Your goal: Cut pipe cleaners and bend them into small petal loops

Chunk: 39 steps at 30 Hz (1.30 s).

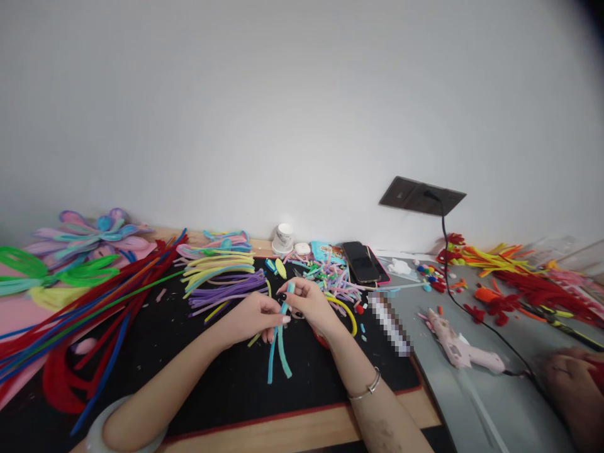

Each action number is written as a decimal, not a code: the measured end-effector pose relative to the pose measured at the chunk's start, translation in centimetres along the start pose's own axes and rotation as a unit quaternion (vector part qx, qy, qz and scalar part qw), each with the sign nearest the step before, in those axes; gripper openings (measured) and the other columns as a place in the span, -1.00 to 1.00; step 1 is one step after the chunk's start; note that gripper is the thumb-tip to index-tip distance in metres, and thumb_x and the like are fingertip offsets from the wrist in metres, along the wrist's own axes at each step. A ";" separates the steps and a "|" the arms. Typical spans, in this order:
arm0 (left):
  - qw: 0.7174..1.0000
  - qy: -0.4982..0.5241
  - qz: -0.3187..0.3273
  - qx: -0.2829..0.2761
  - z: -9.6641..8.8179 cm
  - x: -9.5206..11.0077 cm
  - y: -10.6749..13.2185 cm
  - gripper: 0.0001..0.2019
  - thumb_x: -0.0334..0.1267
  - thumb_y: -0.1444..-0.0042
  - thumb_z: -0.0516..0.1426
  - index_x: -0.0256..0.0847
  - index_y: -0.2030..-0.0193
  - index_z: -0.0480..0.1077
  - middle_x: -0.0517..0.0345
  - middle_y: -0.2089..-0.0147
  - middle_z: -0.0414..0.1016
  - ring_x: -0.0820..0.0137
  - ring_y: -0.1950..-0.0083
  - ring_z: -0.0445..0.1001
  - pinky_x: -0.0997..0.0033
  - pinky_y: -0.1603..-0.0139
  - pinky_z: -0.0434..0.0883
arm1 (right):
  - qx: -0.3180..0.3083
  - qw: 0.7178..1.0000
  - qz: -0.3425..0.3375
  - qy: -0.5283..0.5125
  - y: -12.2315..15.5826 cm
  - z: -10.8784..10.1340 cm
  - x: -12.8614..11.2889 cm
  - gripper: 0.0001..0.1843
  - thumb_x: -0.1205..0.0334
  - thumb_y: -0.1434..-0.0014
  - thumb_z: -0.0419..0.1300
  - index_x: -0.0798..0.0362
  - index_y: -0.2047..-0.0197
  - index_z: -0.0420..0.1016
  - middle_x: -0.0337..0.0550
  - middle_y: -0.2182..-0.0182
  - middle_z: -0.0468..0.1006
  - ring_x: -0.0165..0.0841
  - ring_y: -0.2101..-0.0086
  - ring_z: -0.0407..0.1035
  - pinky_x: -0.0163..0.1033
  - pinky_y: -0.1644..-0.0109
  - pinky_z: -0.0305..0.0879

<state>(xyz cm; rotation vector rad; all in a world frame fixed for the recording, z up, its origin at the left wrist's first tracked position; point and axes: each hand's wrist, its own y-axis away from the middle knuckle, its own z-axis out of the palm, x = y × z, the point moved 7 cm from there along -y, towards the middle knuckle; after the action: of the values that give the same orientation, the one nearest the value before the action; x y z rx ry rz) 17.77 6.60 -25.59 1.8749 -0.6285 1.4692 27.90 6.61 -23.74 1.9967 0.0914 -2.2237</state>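
Pale blue and teal pipe cleaners (282, 353) are pinched between my two hands, over the middle of a black mat (212, 384). My left hand (259, 318) has its thumb and fingers closed on them from the left. Higher up, near their top end, my right hand (304, 303) grips them with the fingertips. Two loose ends hang below, slightly apart. Behind my left hand lie bundles of purple pipe cleaners (229, 290) and yellow pipe cleaners (219, 267). A curved yellow pipe cleaner (350, 313) shows beside my right wrist.
Long red pipe cleaners (127, 296) spread across the left. Short cut pieces (330, 277) heap behind my hands, near a phone (361, 262) and a white cup (284, 236). A pink glue gun (460, 349) with a black cord lies right, near another person's hand (569, 384).
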 end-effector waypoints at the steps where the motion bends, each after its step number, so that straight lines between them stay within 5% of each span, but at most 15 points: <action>1: 1.000 -0.002 -0.005 -0.015 0.2 -0.1 0.0 -0.68 -0.05 0.04 0.15 -0.26 0.61 0.30 0.23 0.69 0.38 0.50 0.66 0.34 0.54 0.58 0.29 | -0.002 1.000 0.002 -0.005 0.0 0.0 -0.1 -0.81 0.21 0.10 0.30 0.12 0.43 0.41 -0.43 0.73 0.25 -0.59 0.72 0.01 -0.44 0.67 -0.09; 5: 0.999 0.011 -0.013 -0.033 0.6 -0.2 0.0 -0.67 -0.03 0.05 0.16 -0.26 0.59 0.29 0.23 0.67 0.39 0.49 0.63 0.36 0.53 0.57 0.33 | 0.012 1.000 0.006 -0.004 0.0 -0.4 -0.1 -0.80 0.23 0.12 0.31 0.12 0.52 0.37 -0.44 0.79 0.21 -0.60 0.75 -0.01 -0.46 0.70 -0.11; 17: 0.995 0.088 -0.017 0.035 -0.6 -0.3 -0.2 -0.78 -0.12 0.02 0.16 -0.25 0.40 0.33 0.23 0.58 0.45 0.50 0.53 0.44 0.55 0.45 0.40 | 0.065 0.997 -0.030 0.000 -0.1 -1.6 -0.3 -0.83 0.22 0.03 0.24 0.10 0.49 0.34 -0.36 0.70 0.38 -0.57 0.75 0.13 -0.47 0.73 0.07; 24: 0.994 0.082 -0.015 0.077 -1.5 -0.5 -0.4 -0.75 -0.09 0.00 0.15 -0.26 0.46 0.32 0.21 0.56 0.47 0.49 0.50 0.47 0.56 0.43 0.40 | 0.075 0.997 -0.031 -0.002 -0.2 -1.8 -0.3 -0.81 0.20 0.04 0.25 0.13 0.48 0.36 -0.27 0.66 0.45 -0.54 0.72 0.20 -0.43 0.68 0.18; 28: 0.989 0.085 -0.016 0.118 -2.3 -0.5 -0.4 -0.77 -0.12 0.01 0.15 -0.27 0.46 0.30 0.19 0.54 0.48 0.49 0.47 0.48 0.54 0.39 0.41 | 0.083 0.996 -0.021 0.028 -0.2 -2.0 -0.2 -0.82 0.20 0.04 0.25 0.13 0.45 0.38 -0.27 0.64 0.45 -0.58 0.73 0.14 -0.47 0.72 0.04; 39: 0.988 0.035 0.058 0.139 -2.8 -0.3 -0.7 -0.82 -0.17 0.00 0.13 -0.23 0.44 0.27 0.22 0.52 0.47 0.42 0.42 0.51 0.48 0.40 0.43 | 0.105 0.989 -0.069 0.079 -0.1 -2.0 -1.2 -0.85 0.21 0.03 0.24 0.13 0.44 0.43 -0.28 0.64 0.43 -0.55 0.71 0.17 -0.43 0.66 0.11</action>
<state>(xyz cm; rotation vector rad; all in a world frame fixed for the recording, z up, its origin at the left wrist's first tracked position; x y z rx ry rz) 16.38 9.14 -25.58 2.0131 -0.5281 1.7668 30.01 7.08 -22.77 2.3439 0.0145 -2.2346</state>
